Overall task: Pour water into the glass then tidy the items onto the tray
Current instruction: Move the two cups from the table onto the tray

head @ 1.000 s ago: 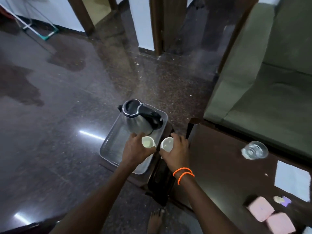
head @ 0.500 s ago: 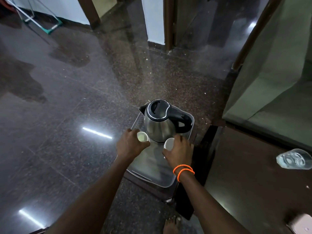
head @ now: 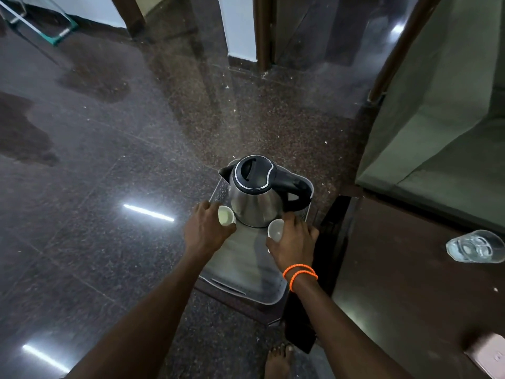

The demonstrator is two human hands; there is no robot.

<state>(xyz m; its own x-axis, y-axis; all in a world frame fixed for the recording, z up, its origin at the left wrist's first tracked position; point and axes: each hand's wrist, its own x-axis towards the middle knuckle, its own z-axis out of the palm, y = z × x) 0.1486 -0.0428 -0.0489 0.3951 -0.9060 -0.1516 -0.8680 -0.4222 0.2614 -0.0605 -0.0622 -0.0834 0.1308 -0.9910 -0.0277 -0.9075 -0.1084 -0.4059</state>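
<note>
A steel kettle point(head: 255, 203) with a black lid and handle stands at the far end of a grey tray point(head: 243, 272) on a low dark stand. My left hand point(head: 205, 231) grips a small white cup point(head: 225, 216) just left of the kettle's base. My right hand point(head: 293, 242), with orange bands at the wrist, grips a second small white cup point(head: 275, 229) at the kettle's right front. Both cups are low over the tray; whether they rest on it I cannot tell. A clear glass point(head: 475, 246) with water stands on the dark table at right.
A dark wooden table point(head: 404, 283) fills the right side, with a pink box point(head: 489, 354) at its near corner. A green sofa point(head: 437, 119) lies behind it. Polished stone floor point(head: 95, 187) spreads to the left. My bare foot point(head: 277, 362) shows below the tray.
Both hands carried the cups forward over the tray toward the kettle and spread slightly apart. The view swung, so the tray and kettle now sit centred and the glass lies at the right edge.
</note>
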